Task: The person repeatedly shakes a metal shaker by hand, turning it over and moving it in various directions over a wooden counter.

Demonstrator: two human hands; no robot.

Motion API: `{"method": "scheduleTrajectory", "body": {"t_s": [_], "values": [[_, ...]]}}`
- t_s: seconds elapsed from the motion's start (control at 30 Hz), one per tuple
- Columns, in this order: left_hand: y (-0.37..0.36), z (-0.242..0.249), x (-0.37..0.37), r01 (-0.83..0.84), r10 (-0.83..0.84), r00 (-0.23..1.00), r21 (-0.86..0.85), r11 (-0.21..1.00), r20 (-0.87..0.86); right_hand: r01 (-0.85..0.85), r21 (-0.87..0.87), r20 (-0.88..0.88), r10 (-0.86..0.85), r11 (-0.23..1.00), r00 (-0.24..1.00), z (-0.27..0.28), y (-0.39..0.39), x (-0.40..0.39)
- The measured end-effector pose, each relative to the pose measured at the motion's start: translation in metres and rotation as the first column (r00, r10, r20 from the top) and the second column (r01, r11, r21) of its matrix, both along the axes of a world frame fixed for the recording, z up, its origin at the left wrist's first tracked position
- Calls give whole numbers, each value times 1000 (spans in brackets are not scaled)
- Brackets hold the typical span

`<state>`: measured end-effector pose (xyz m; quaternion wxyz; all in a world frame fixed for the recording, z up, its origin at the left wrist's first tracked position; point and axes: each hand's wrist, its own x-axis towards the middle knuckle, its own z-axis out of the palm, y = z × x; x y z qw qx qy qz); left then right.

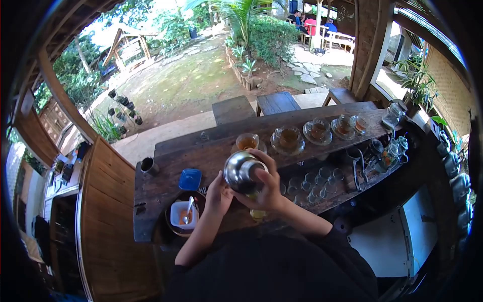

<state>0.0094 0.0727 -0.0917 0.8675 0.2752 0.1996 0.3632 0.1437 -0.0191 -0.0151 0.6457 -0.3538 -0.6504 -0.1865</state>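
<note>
A shiny metal cocktail shaker (237, 168) is tilted in front of me above the wooden counter. My right hand (269, 190) wraps round its cap side, fingers over the top. From the left, my left hand (219, 195) presses against the shaker's body; part of its grip is hidden. Just behind the shaker stands a glass cup of amber drink (247, 143). Below my hands a small glass with yellow contents (258, 215) is partly covered. To the left, a white plastic tub (184, 215) holds a spoon (189, 211) and something orange.
Glass cups on saucers (288, 140) line the counter's (211, 146) far side. Several small glasses (317, 186) cluster at right, near a metal hand tool (358, 171) and jars (395, 113). A blue lid (190, 178) and dark cup (149, 165) are at left. People sit far off.
</note>
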Motion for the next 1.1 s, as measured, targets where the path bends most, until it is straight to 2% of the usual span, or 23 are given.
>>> {"method": "scheduleTrajectory", "body": {"t_s": [0.07,0.1,0.17,0.2,0.23,0.3,0.33,0.4,0.43,0.47,0.53,0.6,0.63,0.67,0.7,0.8,0.83,0.87,0.9,0.97,1.0,1.03,1.1], "values": [[-17,49,-9,33,-42,996,101,994,84,-55,-114,-9,54,992,998,45,-36,-4],[-34,84,-18,-94,65,995,533,841,74,-117,-232,-28,113,966,993,52,-46,-10],[-38,106,-26,-108,90,994,351,930,70,-94,283,-131,135,954,982,21,-19,-38],[-33,96,-27,-120,103,992,323,939,68,59,572,83,-129,818,988,29,5,-32],[-27,84,-23,-146,146,989,359,922,27,-102,221,-102,127,970,987,8,-8,-34],[30,16,-16,219,-221,959,33,975,177,21,31,61,-23,999,998,5,12,-26],[33,14,-12,145,-144,988,-15,989,54,16,20,67,-17,1000,998,4,10,-27],[18,42,-14,125,-124,985,0,992,116,45,-100,94,-35,994,995,7,17,-27],[2,72,-22,103,-104,985,20,995,137,-89,-169,-62,80,982,995,18,4,-31],[4,79,-28,176,-163,977,-89,980,136,-25,-93,28,28,995,999,20,-9,-34],[-11,97,-31,-7,-3,995,100,995,99,32,-20,113,-29,999,993,15,-8,-41],[3,93,-29,-19,7,996,131,991,94,15,213,-124,12,977,992,4,16,-55],[29,72,-21,45,-52,996,97,994,71,-4,-103,57,10,995,998,12,15,-31],[58,33,-17,234,-228,957,-13,972,179,12,-6,68,-11,1000,998,5,37,-30],[54,29,-12,116,-116,993,-46,992,14,27,94,78,-34,995,996,-5,55,-31],[27,67,-20,123,-120,990,-25,992,75,9,19,-21,-9,1000,1000,18,22,-33],[28,64,-25,115,-116,986,13,993,116,-56,-92,-87,48,994,995,14,7,-36],[20,82,-31,9,-22,998,194,981,66,-251,5,-166,248,968,954,0,-1,-43],[13,101,-38,-87,80,996,376,923,34,-277,38,61,274,960,960,-38,2,-26],[28,82,-33,-162,148,987,403,901,66,-655,-373,-614,354,657,705,-36,-13,-27],[56,53,-24,-66,61,998,211,975,29,-341,43,7,341,939,940,-18,29,-30],[71,36,-18,31,-31,999,4,1000,8,-229,-8,5,229,973,973,-13,45,-33],[39,80,-25,-19,19,1000,-13,1000,-7,-275,-103,-106,265,956,959,1,45,-34]]}}
